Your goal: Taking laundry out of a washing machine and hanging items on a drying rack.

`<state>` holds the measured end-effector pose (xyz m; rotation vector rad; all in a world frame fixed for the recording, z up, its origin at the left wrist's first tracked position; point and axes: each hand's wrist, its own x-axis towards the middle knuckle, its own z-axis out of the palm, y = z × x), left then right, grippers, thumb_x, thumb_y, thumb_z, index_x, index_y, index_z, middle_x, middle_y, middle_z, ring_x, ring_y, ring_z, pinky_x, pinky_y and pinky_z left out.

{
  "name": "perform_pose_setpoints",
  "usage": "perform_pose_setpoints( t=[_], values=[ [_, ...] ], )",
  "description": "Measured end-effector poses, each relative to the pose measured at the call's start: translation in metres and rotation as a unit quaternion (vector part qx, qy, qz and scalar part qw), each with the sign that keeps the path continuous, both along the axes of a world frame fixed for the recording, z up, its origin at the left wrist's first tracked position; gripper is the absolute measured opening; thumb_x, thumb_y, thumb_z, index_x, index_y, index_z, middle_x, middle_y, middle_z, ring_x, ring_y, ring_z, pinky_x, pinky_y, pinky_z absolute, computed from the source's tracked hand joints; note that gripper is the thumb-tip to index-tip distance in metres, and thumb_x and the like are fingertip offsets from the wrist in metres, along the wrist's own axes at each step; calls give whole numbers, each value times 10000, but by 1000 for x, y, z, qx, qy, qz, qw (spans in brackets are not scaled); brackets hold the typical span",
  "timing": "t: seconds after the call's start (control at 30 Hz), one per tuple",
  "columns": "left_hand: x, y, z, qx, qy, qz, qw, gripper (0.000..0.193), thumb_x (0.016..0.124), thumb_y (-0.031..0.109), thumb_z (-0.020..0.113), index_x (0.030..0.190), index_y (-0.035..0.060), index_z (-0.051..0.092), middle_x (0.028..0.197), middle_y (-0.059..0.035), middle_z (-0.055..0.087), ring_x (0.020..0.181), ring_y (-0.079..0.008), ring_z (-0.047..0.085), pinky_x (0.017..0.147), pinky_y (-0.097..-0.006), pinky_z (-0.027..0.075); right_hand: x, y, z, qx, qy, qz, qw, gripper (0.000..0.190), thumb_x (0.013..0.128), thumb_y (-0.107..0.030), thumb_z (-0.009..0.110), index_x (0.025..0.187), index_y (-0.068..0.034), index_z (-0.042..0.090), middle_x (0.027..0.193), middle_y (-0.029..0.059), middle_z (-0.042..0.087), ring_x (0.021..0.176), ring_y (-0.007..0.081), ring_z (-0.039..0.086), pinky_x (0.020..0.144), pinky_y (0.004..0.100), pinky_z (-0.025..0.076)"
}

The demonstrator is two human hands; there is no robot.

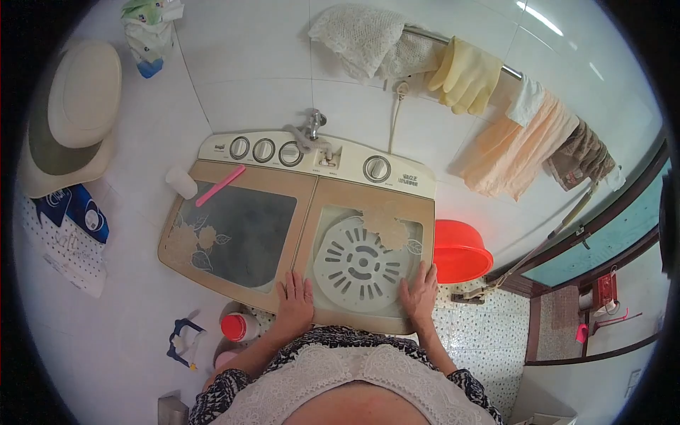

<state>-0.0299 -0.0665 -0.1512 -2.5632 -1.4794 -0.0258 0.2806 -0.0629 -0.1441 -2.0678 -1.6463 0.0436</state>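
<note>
A twin-tub washing machine (308,192) stands before me against the tiled wall, both see-through lids down. My left hand (296,300) rests flat with fingers apart near the front, by the seam between the lids. At the front right edge of the right lid lies my right hand (419,292), its thumb apart from the fingers. A round slotted cover (363,262) shows through that lid. On the left lid's rear part lie a pink stick-shaped thing (220,186) and a white cylinder (181,183). Dials (377,169) line the rear panel, below a metal tap (315,123) with a grey hose.
A red plastic basin (462,252) is right of the machine. Yellow rubber gloves (467,74) and cloths (520,149) hang from a wall rail. A mop handle (571,210) leans near the door. A red-lidded jar (239,326) stands left of my left forearm.
</note>
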Motion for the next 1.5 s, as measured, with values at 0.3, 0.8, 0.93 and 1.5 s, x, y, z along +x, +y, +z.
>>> perform_pose_setpoints(
  t=[0.3,0.8,0.93,1.5],
  values=[
    [1,-1,7,10,-11,-8,1000,710,715,233,588,1266,-158,366,1321,-416,275,1253,-558,257,957,-667,256,1,-1,-1,-4,2,-3,1000,697,793,-287,605,1352,1,303,1339,358,293,1217,482,350,990,510,313],
    [-9,7,-10,77,-6,-27,997,552,776,219,520,1242,-73,469,1289,-362,378,1206,-505,363,925,-617,333,-2,0,-1,-13,10,-10,1000,708,789,-308,601,1349,6,302,1340,352,291,1228,468,340,995,546,274],
    [-8,6,-2,77,-2,-28,997,526,780,216,511,1226,-62,493,1264,-356,413,1182,-499,395,905,-603,358,-2,-1,-1,-16,5,-17,1000,704,789,-311,600,1350,-4,306,1338,345,301,1227,462,344,994,546,276],
    [-11,8,-13,82,-42,-36,995,457,828,177,453,1220,-52,501,1263,-352,419,1172,-514,391,887,-632,347,-4,-1,2,1,12,-23,1000,697,772,-305,623,1337,-9,343,1346,320,316,1212,448,366,993,496,306]
  ],
)
